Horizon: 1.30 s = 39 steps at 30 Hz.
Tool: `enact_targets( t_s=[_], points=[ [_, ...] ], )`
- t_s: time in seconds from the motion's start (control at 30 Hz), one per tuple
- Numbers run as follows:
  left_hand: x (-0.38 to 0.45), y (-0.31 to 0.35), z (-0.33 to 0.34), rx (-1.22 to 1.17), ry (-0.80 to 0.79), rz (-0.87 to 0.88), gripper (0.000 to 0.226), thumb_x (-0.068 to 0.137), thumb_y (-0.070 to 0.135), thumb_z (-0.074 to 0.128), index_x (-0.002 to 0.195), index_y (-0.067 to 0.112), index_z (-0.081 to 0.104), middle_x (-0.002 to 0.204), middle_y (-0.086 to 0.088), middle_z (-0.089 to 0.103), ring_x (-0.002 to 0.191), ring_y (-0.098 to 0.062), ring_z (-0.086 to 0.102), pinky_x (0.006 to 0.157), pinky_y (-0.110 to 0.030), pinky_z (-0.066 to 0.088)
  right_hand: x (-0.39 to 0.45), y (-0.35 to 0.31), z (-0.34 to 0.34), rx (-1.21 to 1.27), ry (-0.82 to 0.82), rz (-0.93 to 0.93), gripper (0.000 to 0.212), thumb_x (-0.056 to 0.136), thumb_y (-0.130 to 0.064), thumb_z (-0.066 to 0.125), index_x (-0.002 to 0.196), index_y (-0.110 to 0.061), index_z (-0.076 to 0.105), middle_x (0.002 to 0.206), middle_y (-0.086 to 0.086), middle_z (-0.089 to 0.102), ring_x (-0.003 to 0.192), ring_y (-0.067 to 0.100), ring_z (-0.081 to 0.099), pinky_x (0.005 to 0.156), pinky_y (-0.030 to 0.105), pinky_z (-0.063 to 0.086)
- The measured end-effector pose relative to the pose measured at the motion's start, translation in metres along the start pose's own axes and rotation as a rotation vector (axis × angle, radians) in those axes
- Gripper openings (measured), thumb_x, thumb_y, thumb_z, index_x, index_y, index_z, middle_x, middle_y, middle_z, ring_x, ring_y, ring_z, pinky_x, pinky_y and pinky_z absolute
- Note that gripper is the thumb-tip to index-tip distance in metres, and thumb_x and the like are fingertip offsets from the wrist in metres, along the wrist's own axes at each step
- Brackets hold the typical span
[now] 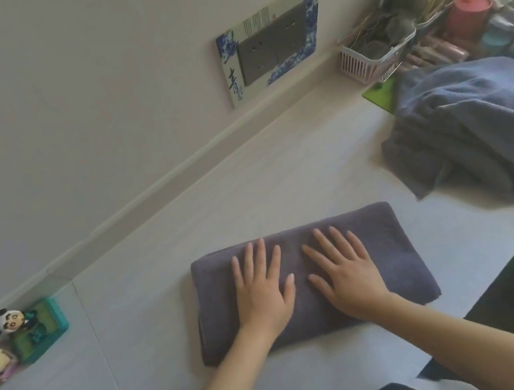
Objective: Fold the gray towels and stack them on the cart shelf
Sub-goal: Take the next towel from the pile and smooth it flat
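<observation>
Both palms were down flat, and that was a pressing move: the left hand (260, 292) and the right hand (345, 277) lay side by side on the folded gray towel (311, 279), fingers straight and spread, pinching nothing, likely to smooth the layers and set the creases so the bundle would keep its shape when lifted. The towel sat as a neat rectangle near the front edge of the desk (247, 189), about midway along it, its long side running roughly parallel to the wall. Off toward the desk's right end waited a rumpled pile of unfolded towels (477, 128), well apart from the folded one, probably kept there to leave working room. Behind that pile a pink basket (373, 61) stood against the wall, and small figurines (16, 337) crowded the left end by a teal box. The cart shelf was nowhere in view, so stacking looked not yet done
</observation>
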<state>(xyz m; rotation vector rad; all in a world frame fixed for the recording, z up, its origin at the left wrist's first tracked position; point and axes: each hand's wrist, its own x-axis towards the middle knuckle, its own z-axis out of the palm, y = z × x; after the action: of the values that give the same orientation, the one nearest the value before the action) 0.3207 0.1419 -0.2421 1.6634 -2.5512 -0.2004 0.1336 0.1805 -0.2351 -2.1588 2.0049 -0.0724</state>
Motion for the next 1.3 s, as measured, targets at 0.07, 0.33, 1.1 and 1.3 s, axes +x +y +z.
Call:
enact_targets(
  t_s=[0.07, 0.33, 1.1, 1.3],
  points=[
    [-0.012, -0.013, 0.007, 0.051, -0.061, -0.092, 0.065, 0.086, 0.052, 0.036, 0.143, 0.021, 0.042, 0.151, -0.011, 0.034, 0.139, -0.034, 0.029, 0.110, -0.058, 0.010, -0.007, 0.013, 0.005, -0.001, -0.047, 0.113, 0.064, 0.093, -0.063, 0.008, 0.146, -0.033, 0.028, 0.154, 0.000, 0.024, 0.143, 0.027, 0.018, 0.114, 0.048, 0.007],
    [-0.018, -0.031, 0.003, -0.019, -0.067, -0.236, 0.062, 0.088, 0.051, 0.030, 0.139, 0.021, 0.047, 0.150, -0.012, 0.037, 0.137, -0.035, 0.034, 0.109, -0.063, 0.016, -0.011, 0.017, -0.001, 0.017, -0.074, 0.224, 0.072, 0.081, -0.066, -0.001, 0.148, -0.038, -0.001, 0.153, -0.007, -0.014, 0.145, 0.024, -0.012, 0.114, 0.046, -0.016],
    [-0.033, -0.066, -0.047, -1.015, -0.133, -0.997, 0.052, 0.080, 0.027, 0.074, 0.121, 0.002, 0.054, 0.120, -0.015, 0.061, 0.109, -0.030, 0.061, 0.093, -0.044, 0.051, -0.028, -0.101, -0.003, 1.306, 0.146, 0.497, 0.046, 0.100, -0.031, 0.037, 0.146, -0.025, 0.031, 0.150, -0.009, 0.033, 0.139, 0.008, 0.028, 0.116, 0.032, 0.022],
    [-0.030, -0.061, -0.052, -1.097, -0.152, -1.037, 0.059, 0.075, 0.024, 0.078, 0.123, 0.002, 0.051, 0.120, -0.014, 0.061, 0.107, -0.031, 0.061, 0.091, -0.042, 0.051, -0.029, -0.096, -0.007, 1.365, 0.142, 0.516, 0.044, 0.101, -0.031, 0.034, 0.144, -0.025, 0.033, 0.148, -0.009, 0.036, 0.137, 0.009, 0.031, 0.110, 0.024, 0.022]
  ],
)
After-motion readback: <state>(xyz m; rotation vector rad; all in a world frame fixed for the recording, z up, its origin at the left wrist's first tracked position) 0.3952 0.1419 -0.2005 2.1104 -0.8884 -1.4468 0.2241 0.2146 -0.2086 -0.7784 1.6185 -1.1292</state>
